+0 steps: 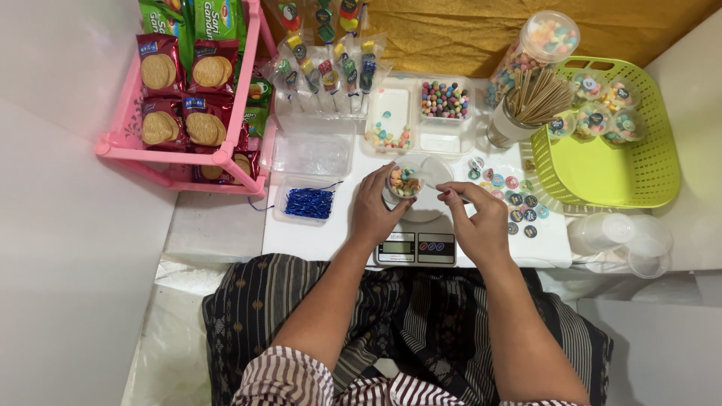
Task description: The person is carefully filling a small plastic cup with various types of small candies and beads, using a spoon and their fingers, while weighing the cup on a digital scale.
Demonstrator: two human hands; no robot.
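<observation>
While the left hand (374,210) curls its fingers around a small clear cup (404,183) of coloured candies, that cup sits on the pan of a white kitchen scale (417,244) at the middle of the white table (301,237). Right hand (477,218): thumb and forefinger pressed together, pinching a thin clear lid (435,171) just beside the cup's rim. Round stickers (515,199) lie right of the scale. Tray of blue twist ties (309,203) left. Green basket (647,173) far right.
</observation>
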